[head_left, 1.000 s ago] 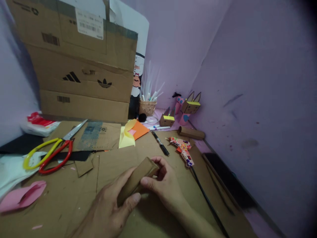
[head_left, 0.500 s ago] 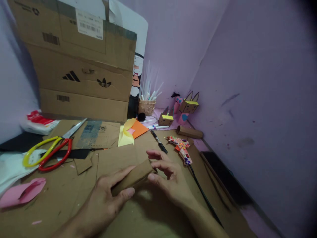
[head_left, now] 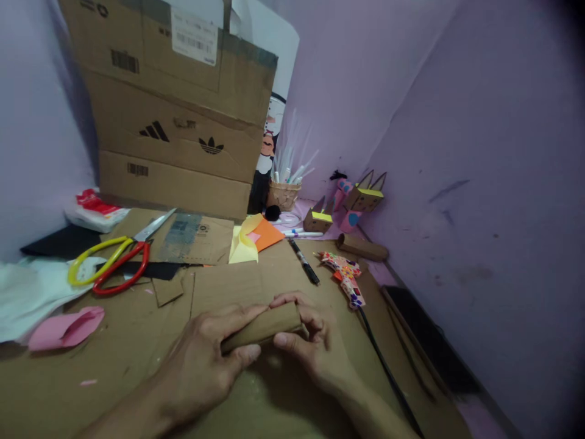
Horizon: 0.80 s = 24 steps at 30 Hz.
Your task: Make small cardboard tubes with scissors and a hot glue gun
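A brown cardboard tube (head_left: pixel 265 326) is held above the cardboard-covered table, lying roughly crosswise between my hands. My left hand (head_left: pixel 214 344) grips its left end, thumb along the near side and fingers behind. Around the right end curl the fingers of my right hand (head_left: pixel 315 338), with the thumb on the near edge. Beyond my hands lies a black marker (head_left: pixel 303 261). To the right is a glue gun (head_left: pixel 345 274) covered in a flowery pattern, its black cord running toward me.
Scissors (head_left: pixel 121 265) with yellow and red handles lie at left, near a rolled pink paper piece (head_left: pixel 66 329). A large cardboard box (head_left: pixel 173 122) stands behind. Another cardboard tube (head_left: pixel 363 247) and a dark flat object (head_left: pixel 429 341) lie along the right wall.
My right hand has closed onto the right end of the tube, where its fingers were looser before. The tube now lies more level. The whole view has shifted, so the surroundings appear further right.
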{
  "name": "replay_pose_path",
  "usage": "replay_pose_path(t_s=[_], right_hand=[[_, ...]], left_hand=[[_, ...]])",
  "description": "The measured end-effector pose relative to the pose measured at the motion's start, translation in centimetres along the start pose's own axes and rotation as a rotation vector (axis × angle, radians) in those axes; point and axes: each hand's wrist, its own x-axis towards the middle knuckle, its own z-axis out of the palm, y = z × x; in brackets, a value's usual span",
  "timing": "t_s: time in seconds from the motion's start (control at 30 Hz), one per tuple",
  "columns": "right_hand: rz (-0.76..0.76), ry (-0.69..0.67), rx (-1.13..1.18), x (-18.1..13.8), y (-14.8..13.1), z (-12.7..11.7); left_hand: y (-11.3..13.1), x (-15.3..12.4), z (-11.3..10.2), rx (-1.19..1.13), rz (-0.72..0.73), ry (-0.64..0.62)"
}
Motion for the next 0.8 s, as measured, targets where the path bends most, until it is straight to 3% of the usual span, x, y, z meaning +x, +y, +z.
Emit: replay_pose_path(t_s=[0.23,0.53,0.63,0.8], right_hand=[[0.066,-0.061,0.048,-0.1,0.3,0.2],[0.198,0.037,0.237,-0.2,0.7,1.1],[0.249,0.132,0.302,-0.2,1.3,0.6],[0.3,0.31,0.473,0.3,2.0,-0.5]], left_hand=[[-0.1,-0.1,-0.2,0.063,0.026,0.018],[0.1,0.0,-0.2,0.071,0.071,0.015],[0.0,0.0,-0.9,0.006,0.071,0.158],[-0.6,0.2,-2.8,-0.274,-0.114,0.51]])
